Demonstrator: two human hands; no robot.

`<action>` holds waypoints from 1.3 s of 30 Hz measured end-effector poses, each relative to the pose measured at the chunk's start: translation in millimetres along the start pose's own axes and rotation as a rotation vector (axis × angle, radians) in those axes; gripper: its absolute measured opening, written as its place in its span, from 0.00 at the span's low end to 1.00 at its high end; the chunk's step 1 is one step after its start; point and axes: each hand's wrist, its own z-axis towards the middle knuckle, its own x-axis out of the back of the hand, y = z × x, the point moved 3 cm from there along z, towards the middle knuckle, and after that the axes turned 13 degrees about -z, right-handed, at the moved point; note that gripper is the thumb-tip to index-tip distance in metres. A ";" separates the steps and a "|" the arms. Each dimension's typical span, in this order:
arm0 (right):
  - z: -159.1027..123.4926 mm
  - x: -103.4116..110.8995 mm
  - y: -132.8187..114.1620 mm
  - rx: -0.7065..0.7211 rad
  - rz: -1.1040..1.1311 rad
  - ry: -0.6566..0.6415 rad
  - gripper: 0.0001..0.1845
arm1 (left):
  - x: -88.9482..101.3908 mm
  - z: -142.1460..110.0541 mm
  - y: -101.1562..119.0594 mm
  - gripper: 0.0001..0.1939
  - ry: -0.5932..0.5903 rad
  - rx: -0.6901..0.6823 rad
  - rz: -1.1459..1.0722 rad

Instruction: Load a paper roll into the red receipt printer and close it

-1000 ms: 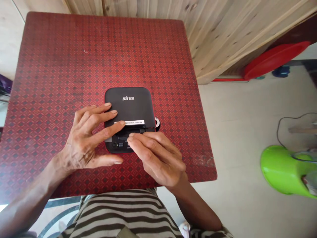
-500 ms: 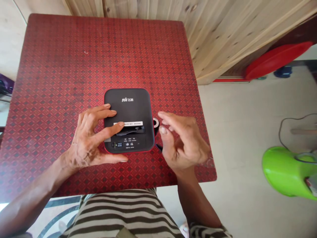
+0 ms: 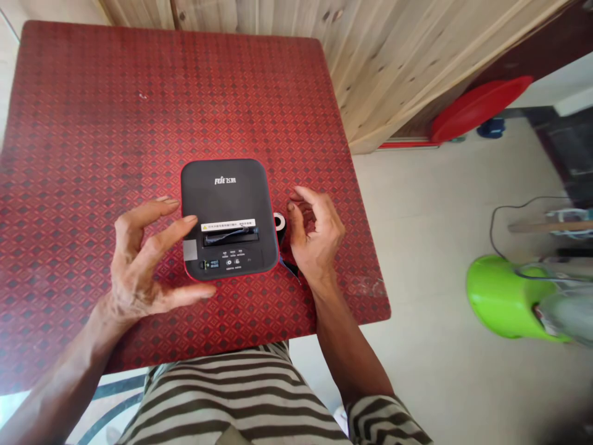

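Observation:
A black printer point(image 3: 225, 201) with red edging and white FEIE lettering lies flat on the red patterned table point(image 3: 115, 123). Dark material shows in the slot point(image 3: 230, 236) below its white warning label point(image 3: 228, 225). My left hand point(image 3: 146, 266) is open at the printer's left side, fingers spread, with the index fingertip over its edge. On the other side my right hand point(image 3: 317, 232) is loosely curved, thumb apart from the fingers, and nothing shows in it. Between that hand and the printer sits a small roll point(image 3: 279, 222) with a white core, partly hidden, and a dark strip point(image 3: 290, 269) lies below it.
A wooden panel wall point(image 3: 259, 18) stands along the table's far side. To the right on the floor are a green bucket point(image 3: 495, 300), a cable point(image 3: 493, 232) and a red round basin point(image 3: 479, 108). My striped clothing point(image 3: 227, 395) is close to the near table edge.
My left hand has drawn back left from the printer's slot and label, which now show more fully. My right hand has turned and its fingers have curled in beside the roll. The view has shifted right.

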 end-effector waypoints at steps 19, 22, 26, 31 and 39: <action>5.7 19.5 -19.9 0.067 0.083 0.024 0.10 | -14.8 -10.1 -12.5 0.54 -0.032 -0.067 0.200; 8.2 21.4 -20.1 0.073 0.046 0.025 0.09 | -15.6 -8.7 -11.8 0.54 -0.030 -0.080 0.163; 10.2 16.5 -16.2 0.057 0.031 -0.002 0.10 | -17.2 -9.5 -13.5 0.55 -0.063 -0.044 0.141; 10.0 4.7 -6.6 0.080 0.015 -0.028 0.13 | -17.0 -9.8 -14.5 0.56 -0.064 -0.043 0.087; 12.4 -22.1 26.4 -0.031 -0.115 -0.001 0.14 | -19.3 -8.9 -21.2 0.60 -0.086 -0.044 0.081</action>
